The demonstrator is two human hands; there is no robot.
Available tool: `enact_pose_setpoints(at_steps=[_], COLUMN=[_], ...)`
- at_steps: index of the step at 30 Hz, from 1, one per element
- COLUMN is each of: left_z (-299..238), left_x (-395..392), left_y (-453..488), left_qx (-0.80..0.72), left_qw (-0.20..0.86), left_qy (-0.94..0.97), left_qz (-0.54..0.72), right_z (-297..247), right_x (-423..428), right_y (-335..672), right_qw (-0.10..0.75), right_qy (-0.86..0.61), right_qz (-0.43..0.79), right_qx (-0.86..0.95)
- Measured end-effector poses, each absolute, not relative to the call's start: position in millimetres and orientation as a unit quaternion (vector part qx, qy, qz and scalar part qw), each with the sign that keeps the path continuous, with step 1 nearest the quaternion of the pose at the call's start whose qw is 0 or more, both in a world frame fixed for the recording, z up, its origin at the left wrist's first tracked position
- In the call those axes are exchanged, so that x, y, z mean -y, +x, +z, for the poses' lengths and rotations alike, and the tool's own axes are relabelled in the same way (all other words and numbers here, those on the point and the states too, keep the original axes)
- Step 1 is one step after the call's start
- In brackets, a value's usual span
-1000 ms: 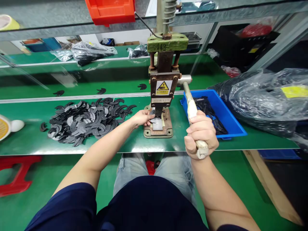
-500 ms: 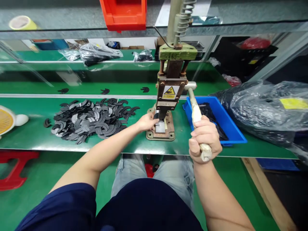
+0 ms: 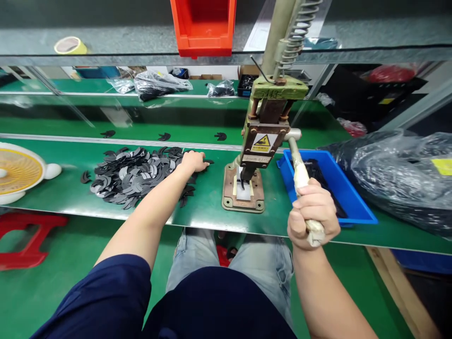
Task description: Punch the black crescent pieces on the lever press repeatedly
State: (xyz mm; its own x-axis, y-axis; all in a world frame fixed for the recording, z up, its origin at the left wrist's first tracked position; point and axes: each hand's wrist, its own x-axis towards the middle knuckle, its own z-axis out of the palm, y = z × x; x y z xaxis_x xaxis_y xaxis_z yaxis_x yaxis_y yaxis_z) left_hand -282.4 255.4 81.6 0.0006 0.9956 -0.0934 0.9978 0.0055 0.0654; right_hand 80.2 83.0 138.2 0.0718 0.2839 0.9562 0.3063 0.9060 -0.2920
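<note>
My right hand (image 3: 314,214) is wrapped round the tape-covered lever (image 3: 300,174) of a green hand press (image 3: 263,127). Under the press ram, a small black curved piece (image 3: 242,179) sits on the light plate of the base. Over to the left, my left hand (image 3: 193,162) is at the right edge of a pile of black and grey curved pieces (image 3: 136,174). Its fingers are drawn together at a black curved piece (image 3: 209,162), which sticks out by the fingertips. The hand covers part of the pile.
A blue tray (image 3: 339,181) holding dark pieces stands right of the press, beside a large plastic-wrapped bundle (image 3: 399,174). At the left is a white and yellow fan (image 3: 21,172). An orange bin (image 3: 205,28) and a tape roll (image 3: 70,45) are on the shelf above.
My left hand has left the press base and moved left to the pile's edge. My right hand keeps hold of the lever. The whole view has shifted a little.
</note>
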Motion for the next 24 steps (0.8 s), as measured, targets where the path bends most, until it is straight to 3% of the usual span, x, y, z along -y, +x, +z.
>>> enact_pose_setpoints(at_steps=[3, 11, 15, 18, 24], left_z=[80, 76, 69, 64, 63], left_x=[-270, -265, -225, -192, -172], left_y=[-273, -252, -232, -213, -188], left_qx=[-0.708, -0.685, -0.613, -0.537, -0.486], left_qw=[0.082, 0.220, 0.410, 0.528, 0.573], left_qy=[0.700, 0.685, 0.604, 0.553, 0.535], left_qz=[-0.045, 0.113, 0.302, 0.356, 0.387], right_z=[139, 137, 136, 135, 135], right_x=[-83, -83, -85, -87, -85], right_y=[81, 81, 81, 79, 79], right_qw=[0.695, 0.697, 0.701, 0.709, 0.706], right_qy=[-0.222, -0.235, -0.220, -0.216, -0.227], right_qz=[-0.012, -0.017, -0.023, -0.028, -0.024], right_qx=[0.684, 0.678, 0.678, 0.670, 0.671])
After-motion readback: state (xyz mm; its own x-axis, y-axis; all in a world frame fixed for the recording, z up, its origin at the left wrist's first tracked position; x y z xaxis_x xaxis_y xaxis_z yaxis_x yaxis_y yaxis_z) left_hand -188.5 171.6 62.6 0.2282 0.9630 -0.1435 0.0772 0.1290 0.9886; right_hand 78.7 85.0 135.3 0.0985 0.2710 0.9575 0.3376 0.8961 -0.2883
